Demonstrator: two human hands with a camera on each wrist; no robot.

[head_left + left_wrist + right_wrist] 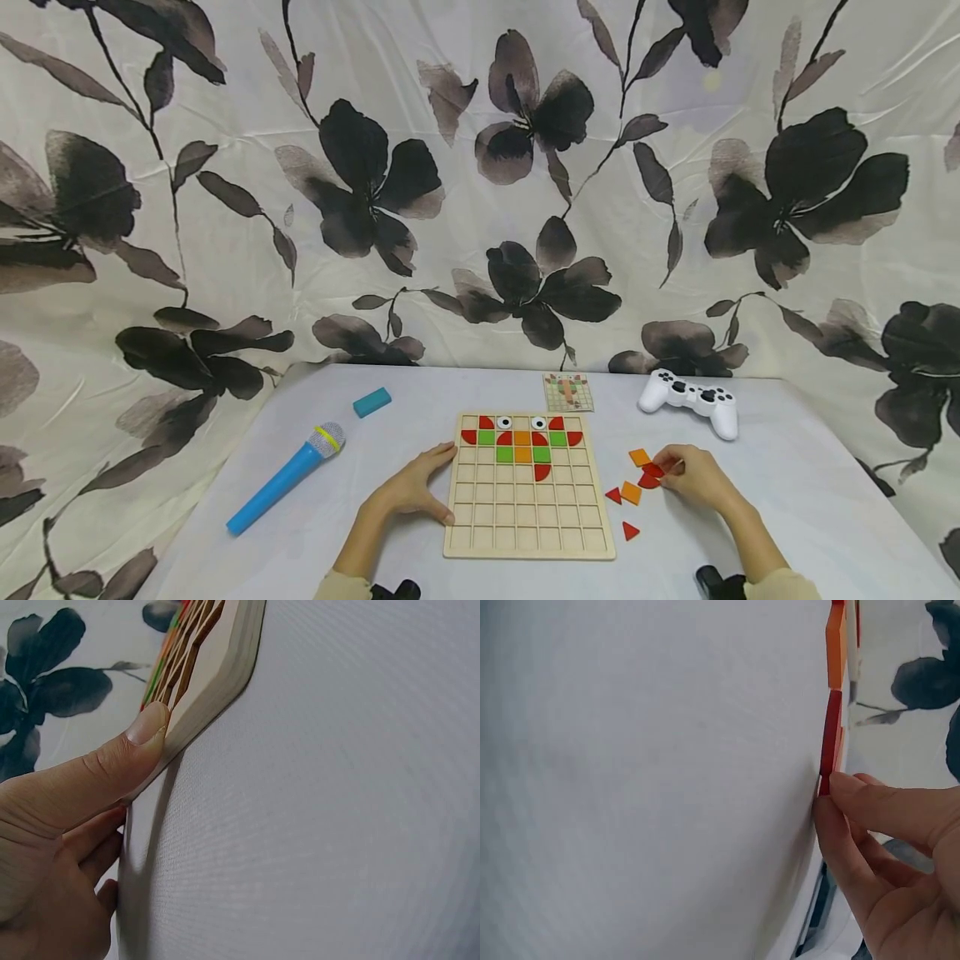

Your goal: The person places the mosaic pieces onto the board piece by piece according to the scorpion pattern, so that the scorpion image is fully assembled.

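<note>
Grid board (525, 517) lay braced, seemingly for steadiness: left hand (415, 485) spread unclenched against edge; right hand (695, 477) pinched red piece (825, 784).

No text, label, brand, number or sign can be read. The small card (567, 392) at the far edge of the tabletop (525, 579), just beyond the wooden board (525, 517), carries a printed coloured pattern on a grid, too small to tell whether any lettering goes with it. Any marks on the buttons of the white game controller (690, 400), at the far right, are likewise too small to make out. On the blue microphone (285, 482), at the left, nothing legible shows along the handle or its yellow band.
</note>
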